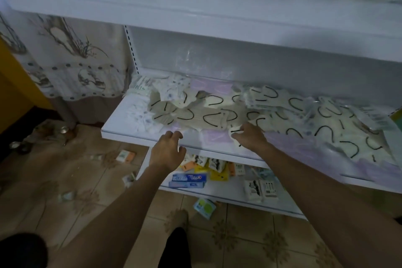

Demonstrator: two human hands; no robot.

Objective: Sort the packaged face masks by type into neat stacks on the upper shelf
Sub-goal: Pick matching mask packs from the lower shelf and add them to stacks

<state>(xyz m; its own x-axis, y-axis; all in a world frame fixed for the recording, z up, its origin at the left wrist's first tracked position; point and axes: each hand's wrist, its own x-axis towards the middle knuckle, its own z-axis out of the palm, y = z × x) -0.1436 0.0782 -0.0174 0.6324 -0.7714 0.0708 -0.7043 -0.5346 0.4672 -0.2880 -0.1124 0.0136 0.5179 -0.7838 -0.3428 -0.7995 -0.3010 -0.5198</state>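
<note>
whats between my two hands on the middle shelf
A lilac mask packet lies between the left hand and the right hand, which pinches a cream mask packet, at the front edge of the middle shelf; head view.

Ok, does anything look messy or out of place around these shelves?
Yes. On the middle shelf the cream masks and lilac masks lie mixed in a loose, overlapping heap, not in stacks. An orange-and-white box and a green packet also lie on the tiled floor, off the shelves.
</note>
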